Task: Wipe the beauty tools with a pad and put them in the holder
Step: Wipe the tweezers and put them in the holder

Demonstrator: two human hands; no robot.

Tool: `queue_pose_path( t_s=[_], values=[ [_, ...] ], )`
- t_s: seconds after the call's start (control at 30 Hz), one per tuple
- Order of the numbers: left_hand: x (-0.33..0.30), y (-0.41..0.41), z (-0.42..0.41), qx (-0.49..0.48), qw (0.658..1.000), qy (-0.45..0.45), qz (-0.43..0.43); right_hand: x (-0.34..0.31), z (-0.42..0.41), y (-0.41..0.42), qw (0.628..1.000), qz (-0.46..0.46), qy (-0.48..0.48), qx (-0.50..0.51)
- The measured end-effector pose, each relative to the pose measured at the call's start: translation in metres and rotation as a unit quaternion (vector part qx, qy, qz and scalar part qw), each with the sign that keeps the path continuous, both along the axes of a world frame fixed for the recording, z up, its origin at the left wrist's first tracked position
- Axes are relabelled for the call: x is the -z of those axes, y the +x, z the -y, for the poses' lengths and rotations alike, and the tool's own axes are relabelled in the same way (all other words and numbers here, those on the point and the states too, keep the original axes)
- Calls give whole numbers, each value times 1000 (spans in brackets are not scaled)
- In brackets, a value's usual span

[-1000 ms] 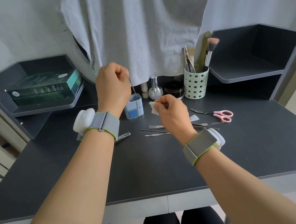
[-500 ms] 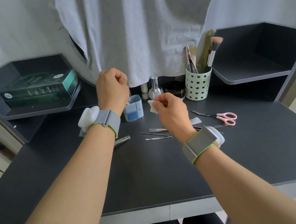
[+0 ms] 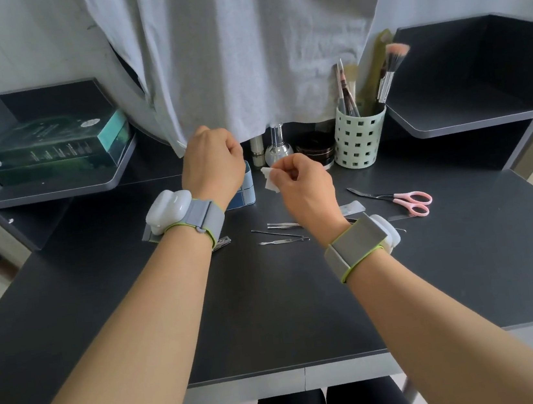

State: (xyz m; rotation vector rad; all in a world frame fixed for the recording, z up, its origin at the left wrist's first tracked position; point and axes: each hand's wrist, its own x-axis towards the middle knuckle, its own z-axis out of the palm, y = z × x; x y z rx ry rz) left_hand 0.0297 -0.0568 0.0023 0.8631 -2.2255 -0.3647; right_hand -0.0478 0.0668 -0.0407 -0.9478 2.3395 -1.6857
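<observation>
Right hand (image 3: 303, 186) pinches the pad (image 3: 269, 180) beside the holder (image 3: 246, 189).

Over the dark desk (image 3: 271, 303), the left hand (image 3: 211, 165), fingers curled, hovers above the blue holder (image 3: 246, 192) while the right hand (image 3: 303, 186) pinches a white pad (image 3: 269, 179); thin metal tools (image 3: 283, 233) and pink scissors (image 3: 409, 201) lie nearer.

We see a matt, smooth dark table (image 3: 274, 319) under our hands, with thin shiny metal tools (image 3: 284, 241) lying between them. Right of our hands stand a perforated matt plastic cup (image 3: 360, 137) and pink plastic-handled scissors (image 3: 411, 201); soft grey cloth (image 3: 238, 53) hangs above.
</observation>
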Motion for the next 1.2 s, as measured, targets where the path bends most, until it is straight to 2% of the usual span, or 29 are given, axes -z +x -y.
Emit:
queue_pose_path(
  t_s=[0.37,0.67,0.8,0.97,1.2],
  values=[
    [-2,10,-6,-31,997,18,68,1,-2,1,1000,4,-5,-3],
    [-3,19,-30,36,998,25,48,-1,-8,2,1000,7,-13,11],
    [3,22,-43,77,988,61,117,-1,-13,2,1000,10,-10,18],
    [14,24,-52,129,958,107,230,-2,-18,3,1000,8,-13,27],
    [27,27,-58,154,939,128,278,-1,-25,4,999,16,-17,29]
  ],
)
